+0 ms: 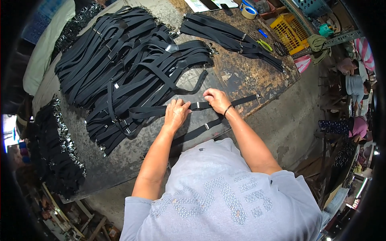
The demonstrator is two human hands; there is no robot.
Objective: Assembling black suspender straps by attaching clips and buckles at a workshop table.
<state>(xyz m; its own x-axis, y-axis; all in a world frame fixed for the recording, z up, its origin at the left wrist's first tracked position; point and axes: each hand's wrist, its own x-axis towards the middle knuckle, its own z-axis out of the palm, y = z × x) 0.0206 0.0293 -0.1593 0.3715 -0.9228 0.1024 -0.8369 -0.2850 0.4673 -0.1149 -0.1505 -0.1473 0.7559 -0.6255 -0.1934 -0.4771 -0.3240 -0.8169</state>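
Head view: desk (237, 78) bearing heaped black straps (120, 60), with a single strap (149, 111) under both hands.
Its long axis runs left to right, angling away rightward; the left hand (176, 115) rests on it, fingers close together, the right hand (218, 101) curls over it, grip hidden; a silver slider (198, 105) sits between, just beside the left fingertips.

near the centre of the frame there were two hands, one left hand (175, 114) and one right hand (217, 101). the upper left had one large heap of black straps (120, 60), too overlapped to count singly; the upper right had one smaller bundle (225, 34), one yellow basket (287, 31) and one blue marker (262, 33).
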